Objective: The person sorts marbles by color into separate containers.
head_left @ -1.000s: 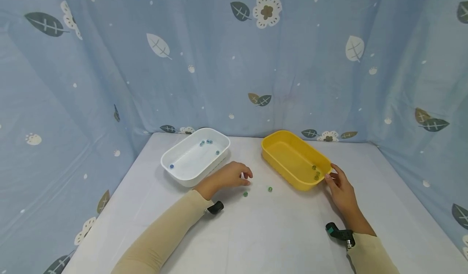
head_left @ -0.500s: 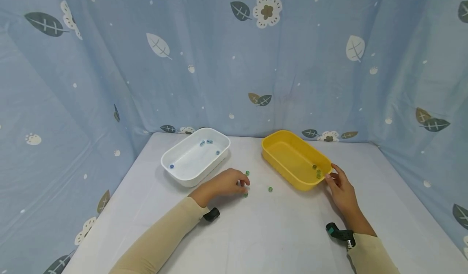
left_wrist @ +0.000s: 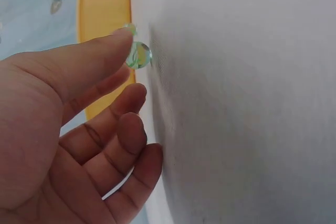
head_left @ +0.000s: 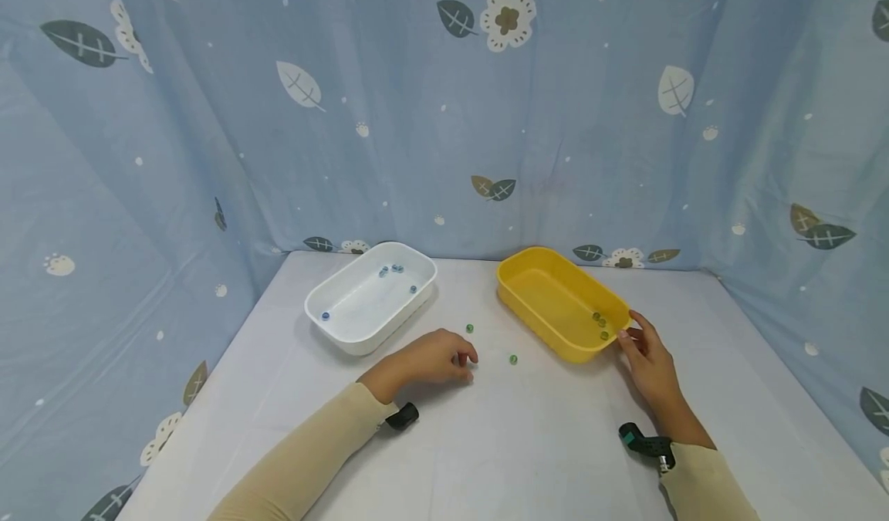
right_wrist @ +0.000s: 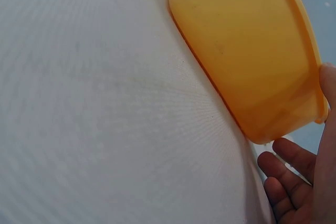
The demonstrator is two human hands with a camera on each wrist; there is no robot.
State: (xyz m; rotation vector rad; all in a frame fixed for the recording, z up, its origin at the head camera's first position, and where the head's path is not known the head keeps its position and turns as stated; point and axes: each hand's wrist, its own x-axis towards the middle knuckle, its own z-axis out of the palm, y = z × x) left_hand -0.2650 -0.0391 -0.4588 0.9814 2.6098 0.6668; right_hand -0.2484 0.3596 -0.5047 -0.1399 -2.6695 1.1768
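Note:
My left hand [head_left: 432,357] is low over the white table, fingers loosely bent. In the left wrist view, a clear green marble [left_wrist: 139,55] is right at its thumb and index fingertips; the hand hides this marble in the head view. Two more green marbles lie nearby, one marble [head_left: 470,328] beyond the hand and another marble [head_left: 513,359] to its right. My right hand [head_left: 651,363] grips the near right corner of a yellow plastic tray [head_left: 538,322], thumb at the rim and fingers outside below. Several green marbles [head_left: 603,323] sit inside that corner.
A white tray [head_left: 361,345] stands at the left, behind my left forearm, with several blue marbles [head_left: 397,268] in it. The white cloth-covered table [head_left: 528,451] ends at a blue patterned curtain [head_left: 389,120] behind the trays.
My left hand has come nearer to me, uncovering one green marble behind it and covering another. The marbles in the yellow tray have shifted slightly. My right hand keeps its grip.

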